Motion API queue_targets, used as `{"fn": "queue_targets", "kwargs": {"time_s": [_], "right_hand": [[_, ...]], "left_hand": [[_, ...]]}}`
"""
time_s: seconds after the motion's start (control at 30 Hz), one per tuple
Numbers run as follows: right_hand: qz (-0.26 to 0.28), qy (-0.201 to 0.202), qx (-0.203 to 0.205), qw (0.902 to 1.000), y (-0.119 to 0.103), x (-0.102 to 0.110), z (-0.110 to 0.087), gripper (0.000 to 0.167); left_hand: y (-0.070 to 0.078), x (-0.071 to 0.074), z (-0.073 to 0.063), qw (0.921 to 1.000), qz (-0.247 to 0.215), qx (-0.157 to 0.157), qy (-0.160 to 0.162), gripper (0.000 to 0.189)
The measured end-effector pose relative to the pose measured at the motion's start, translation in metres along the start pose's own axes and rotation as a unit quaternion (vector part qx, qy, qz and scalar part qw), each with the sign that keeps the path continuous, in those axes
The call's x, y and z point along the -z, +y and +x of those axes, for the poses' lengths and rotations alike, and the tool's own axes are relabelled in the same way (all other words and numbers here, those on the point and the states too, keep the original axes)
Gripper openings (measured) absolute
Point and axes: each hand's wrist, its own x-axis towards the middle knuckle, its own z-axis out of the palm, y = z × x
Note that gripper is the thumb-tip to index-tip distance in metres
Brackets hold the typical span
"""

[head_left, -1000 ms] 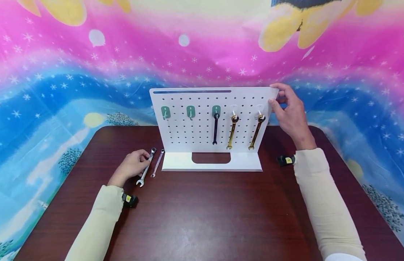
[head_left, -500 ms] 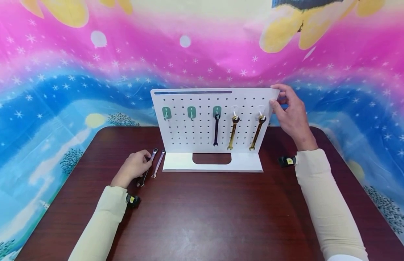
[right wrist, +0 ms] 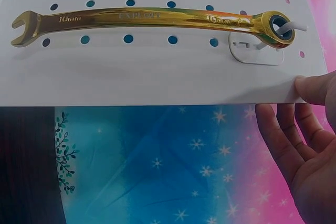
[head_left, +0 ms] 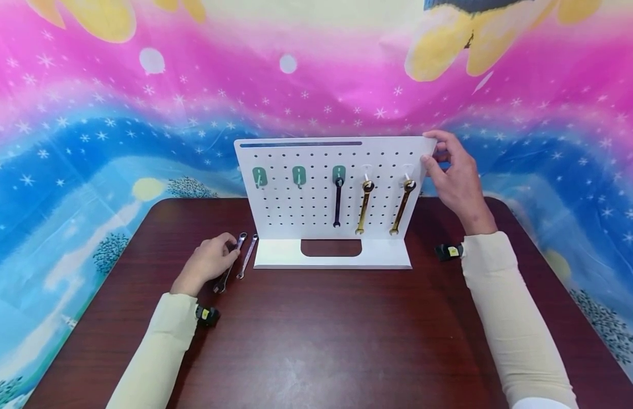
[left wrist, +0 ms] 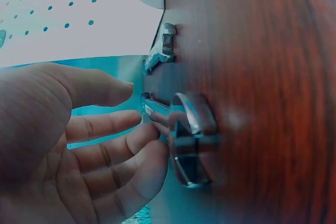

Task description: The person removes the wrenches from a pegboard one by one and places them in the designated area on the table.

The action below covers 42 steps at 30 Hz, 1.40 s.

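Note:
My left hand [head_left: 208, 262] is low over a silver combination wrench [head_left: 242, 237] on the table, hiding part of its shaft. In the left wrist view its fingertips [left wrist: 152, 153] touch or nearly touch that wrench's near end [left wrist: 191, 135], and the thumb [left wrist: 107, 90] stands apart from it. A smaller silver wrench [head_left: 247, 258] lies just right of it. My right hand [head_left: 457, 184] pinches the upper right corner of the white pegboard [head_left: 296, 213], thumb in front, fingers behind. A gold wrench [right wrist: 152, 18] hangs by its ring end close to that hand.
A black wrench [head_left: 338, 204] and another gold wrench [head_left: 364, 209] hang on hooks on the pegboard. Two green hooks, the left hook [head_left: 259, 176] and its neighbour [head_left: 299, 175], hold nothing. A patterned cloth [head_left: 316, 85] covers the wall behind the dark wooden table [head_left: 316, 329].
My left hand has shifted slightly right and farther over the larger silver wrench, covering more of its shaft. The right hand keeps its place on the pegboard corner.

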Motion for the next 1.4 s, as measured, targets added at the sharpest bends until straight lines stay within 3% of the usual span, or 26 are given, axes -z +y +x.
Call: {"fn": "queue_targets", "kwargs": {"time_s": [0.23, 0.43, 0.57, 0.8, 1.07, 1.17, 1.4], "right_hand": [[0.007, 0.004, -0.002, 1.0, 0.001, 0.002, 0.001, 0.047], [0.007, 0.006, 0.0, 1.0, 0.003, 0.003, 0.001, 0.046], [0.004, 0.006, 0.002, 1.0, 0.003, 0.003, 0.002, 0.047], [0.004, 0.006, 0.004, 1.0, 0.004, 0.002, -0.001, 0.048], [0.009, 0.005, 0.002, 0.9999, 0.003, 0.001, -0.002, 0.048], [0.011, 0.007, 0.002, 0.9999, 0.003, 0.001, -0.003, 0.048], [0.015, 0.005, 0.009, 0.9998, 0.002, -0.001, -0.002, 0.048]], "left_hand": [[0.013, 0.001, -0.003, 0.9984, 0.009, -0.041, 0.037, 0.029], [0.033, 0.001, -0.007, 0.9936, -0.041, -0.094, 0.047, 0.022], [0.048, 0.002, -0.007, 0.9888, -0.085, -0.117, 0.036, 0.022], [0.086, -0.016, 0.0, 0.9726, -0.142, -0.18, 0.038, 0.035], [0.122, -0.03, 0.01, 0.958, -0.178, -0.222, 0.036, 0.042], [0.132, -0.034, 0.015, 0.9521, -0.19, -0.236, 0.036, 0.045], [0.144, -0.047, 0.024, 0.9435, -0.227, -0.237, 0.047, 0.042]]}}
